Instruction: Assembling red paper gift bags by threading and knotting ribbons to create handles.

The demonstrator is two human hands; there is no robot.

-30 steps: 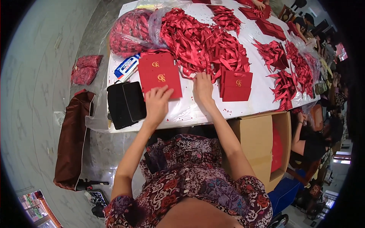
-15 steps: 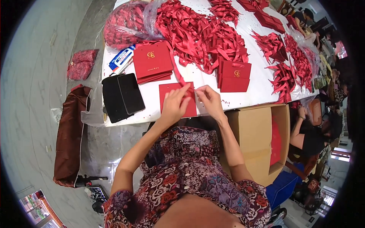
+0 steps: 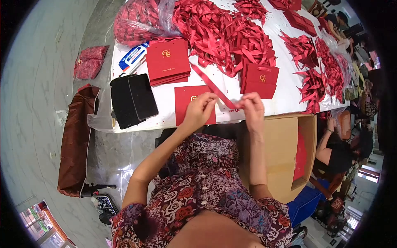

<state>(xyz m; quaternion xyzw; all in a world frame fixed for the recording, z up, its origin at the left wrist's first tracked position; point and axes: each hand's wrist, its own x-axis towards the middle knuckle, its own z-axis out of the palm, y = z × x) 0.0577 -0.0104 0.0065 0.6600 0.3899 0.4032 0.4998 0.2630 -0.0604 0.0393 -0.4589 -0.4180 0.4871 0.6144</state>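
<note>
A red paper bag (image 3: 184,99) with a gold mark lies flat at the table's near edge. Over its right side is my left hand (image 3: 200,110), fingers pinched together; what they hold, if anything, is too small to make out. A red ribbon (image 3: 209,83) slants across the white tabletop from the stacked bags toward my right hand (image 3: 254,109). That hand is raised right of the flat bag, its fingers closed on the ribbon's near end. Beyond the flat bag is a stack of red bags (image 3: 167,60), and more red bags (image 3: 261,78) stand to the right.
Red ribbons (image 3: 206,31) are heaped at the back, beside a clear plastic bag of ribbons (image 3: 136,22). A black case (image 3: 134,101) and a blue-and-white packet (image 3: 134,58) lie left. Under the table's right edge stands a cardboard box (image 3: 277,149). Another person's arm (image 3: 326,142) shows far right.
My right hand has moved right and away from the bag, drawing the ribbon's end with it. My left hand has lifted off the bag's face and shifted slightly right, fingers now pinched.
</note>
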